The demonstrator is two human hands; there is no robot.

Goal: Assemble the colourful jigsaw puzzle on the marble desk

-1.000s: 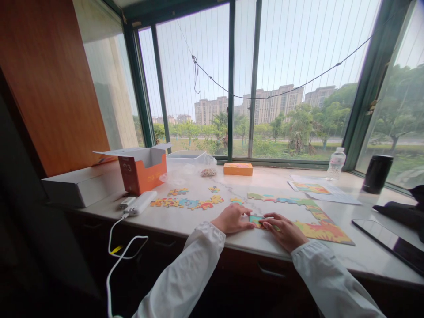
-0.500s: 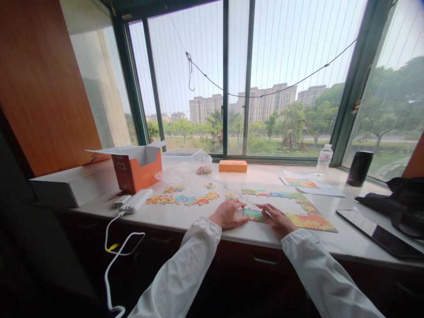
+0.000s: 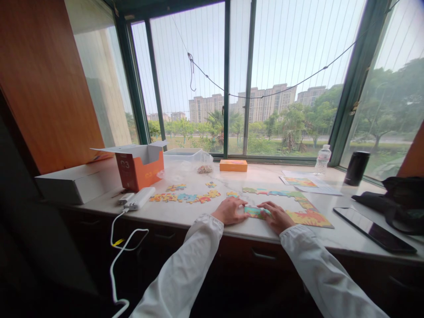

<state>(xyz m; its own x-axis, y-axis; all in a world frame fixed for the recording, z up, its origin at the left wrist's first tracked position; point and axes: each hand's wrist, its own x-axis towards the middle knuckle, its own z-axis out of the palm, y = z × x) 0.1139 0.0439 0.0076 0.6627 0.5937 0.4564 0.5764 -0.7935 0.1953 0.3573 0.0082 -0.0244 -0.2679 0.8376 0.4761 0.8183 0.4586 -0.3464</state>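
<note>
Between my hands lies a short joined strip of jigsaw puzzle (image 3: 253, 211), mostly green and blue, flat on the table. My left hand (image 3: 231, 210) has its thumb and fingers closed at the strip's left end. At the other end, my right hand (image 3: 275, 216) holds the strip with bent fingers, covering part of it. Just right of that hand is a larger joined puzzle border (image 3: 309, 216), which bends up and runs back left along the far side. Whether the strip joins this border is hidden under my right hand. A small puzzle cluster (image 3: 232, 194) sits beyond my left hand.
Loose puzzle pieces (image 3: 183, 197) spread to the left. Behind them stand an orange box (image 3: 141, 170) and a bag of pieces (image 3: 204, 168). A white power bank (image 3: 141, 198), a tablet (image 3: 372, 229), a water bottle (image 3: 323, 160) and a black tumbler (image 3: 357, 168) flank the work.
My right fingers have come down and bent over the strip's right end. My left hand stays at the left end, its thumb closer in. The view has shifted slightly.
</note>
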